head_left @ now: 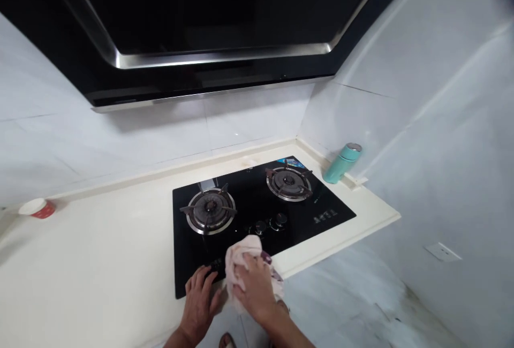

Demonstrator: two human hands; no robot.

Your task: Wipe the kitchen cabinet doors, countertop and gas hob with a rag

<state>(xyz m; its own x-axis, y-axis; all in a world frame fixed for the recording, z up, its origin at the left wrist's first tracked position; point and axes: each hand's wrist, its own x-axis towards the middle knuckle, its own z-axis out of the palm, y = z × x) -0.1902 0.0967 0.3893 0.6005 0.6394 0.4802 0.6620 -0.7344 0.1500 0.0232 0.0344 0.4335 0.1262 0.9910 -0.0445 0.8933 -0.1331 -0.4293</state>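
A black glass gas stove (244,198) with two burners is set into the pale countertop. My right hand (255,284) presses a pale pink cloth (247,246) against the stove's front edge, just below the two control knobs (270,225). The cloth is bunched under the fingers and hangs partly over the counter edge. My left hand (199,300) rests at the front left of the stove, its fingers spread on the glass and nothing in them. Nearest to it is the left burner (211,210); the right burner (289,183) lies farther back.
A black range hood (209,77) hangs low over the stove. On the countertop (112,251), a red and white paper cup (38,208) lies at far left. A teal bottle (342,164) stands by the right wall, which carries a socket (442,252).
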